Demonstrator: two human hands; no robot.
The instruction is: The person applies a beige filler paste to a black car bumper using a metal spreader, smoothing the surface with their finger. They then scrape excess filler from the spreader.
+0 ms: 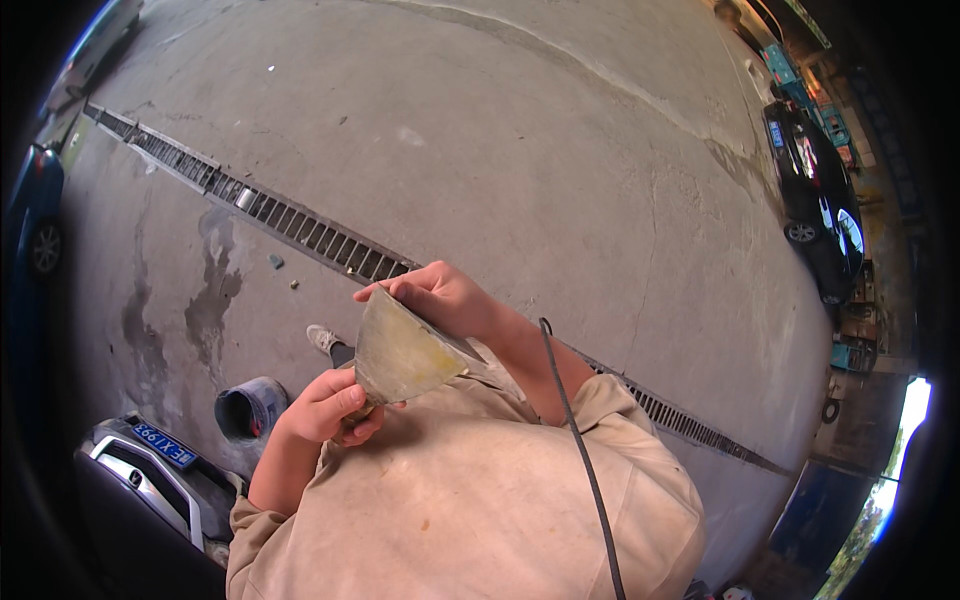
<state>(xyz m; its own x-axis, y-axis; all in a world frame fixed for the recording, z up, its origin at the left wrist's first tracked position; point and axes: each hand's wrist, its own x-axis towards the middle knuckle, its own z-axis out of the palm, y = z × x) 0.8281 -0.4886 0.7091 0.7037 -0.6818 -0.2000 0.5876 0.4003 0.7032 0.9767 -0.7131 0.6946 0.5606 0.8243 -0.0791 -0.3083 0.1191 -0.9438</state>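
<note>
Held in front of my chest is a flat, fan-shaped plate (405, 345), greyish with yellow smears and a worn surface. My left hand (332, 405) is closed around its lower left corner, thumb on the near face and fingers curled beneath. At the upper edge my right hand (447, 298) grips the plate, with its fingers bent over the top and the forearm coming in from the right. A dark edge runs along the plate's right side; what lies behind it is hidden.
A metal drain grate (310, 235) crosses the concrete floor diagonally. An open bucket (252, 408) stands by my left forearm, beside a car's front end (150, 470). A black car (815, 190) is at right, a blue car (38, 215) at left. A dark cord (575, 430) passes over my torso.
</note>
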